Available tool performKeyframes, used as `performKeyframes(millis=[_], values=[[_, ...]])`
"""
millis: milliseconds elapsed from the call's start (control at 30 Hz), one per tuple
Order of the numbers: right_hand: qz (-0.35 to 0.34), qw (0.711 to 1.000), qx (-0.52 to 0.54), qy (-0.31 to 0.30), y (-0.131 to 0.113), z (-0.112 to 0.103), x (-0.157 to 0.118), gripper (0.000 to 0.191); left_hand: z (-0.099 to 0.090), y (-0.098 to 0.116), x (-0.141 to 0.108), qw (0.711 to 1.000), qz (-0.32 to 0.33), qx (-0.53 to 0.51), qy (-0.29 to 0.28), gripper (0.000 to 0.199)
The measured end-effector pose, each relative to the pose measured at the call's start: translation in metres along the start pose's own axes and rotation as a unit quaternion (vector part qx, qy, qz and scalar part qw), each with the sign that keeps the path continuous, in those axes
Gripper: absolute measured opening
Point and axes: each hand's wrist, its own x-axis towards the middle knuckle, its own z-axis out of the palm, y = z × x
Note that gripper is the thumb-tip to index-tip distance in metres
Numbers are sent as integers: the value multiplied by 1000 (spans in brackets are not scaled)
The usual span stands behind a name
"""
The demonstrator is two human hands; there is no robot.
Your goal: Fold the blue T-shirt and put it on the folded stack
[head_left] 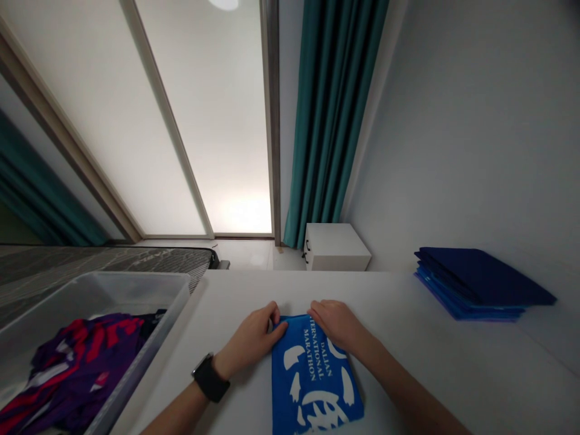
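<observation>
A blue folded cloth (pixel 312 374) with white lettering and a white print lies on the white table (pixel 235 386), near its front edge. My left hand (pixel 254 332), with a black watch on the wrist, pinches the cloth's far left corner. At the far right corner, my right hand (pixel 338 323) has its fingers pressed together on the cloth's edge. The cloth's near end reaches the bottom of the view.
On the left stands a translucent plastic bin (pixel 136 356) holding purple and red clothes (pixel 90 356). Dark blue folded items (pixel 480 281) are stacked at the table's right. Beyond the table are a white cabinet (pixel 338 244) and a teal curtain (pixel 335 115).
</observation>
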Motion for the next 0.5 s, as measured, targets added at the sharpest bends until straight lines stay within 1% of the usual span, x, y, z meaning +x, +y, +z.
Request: performKeyframes(millis=[67, 167, 333, 433, 500], values=[[21, 1000, 11, -11, 1, 3, 2, 42, 1, -2, 1, 999, -8, -37, -4, 23], [51, 998, 28, -30, 2, 6, 4, 39, 2, -5, 2, 996, -6, -78, -32, 25], [70, 996, 36, -34, 2, 9, 7, 37, 2, -3, 0, 995, -5, -81, -60, 29], [68, 996, 35, -34, 2, 10, 7, 37, 4, -2, 0, 994, -5, -89, -57, 29], [70, 996, 37, -35, 1, 10, 7, 35, 6, -3, 1, 994, -4, -107, -38, 27]])
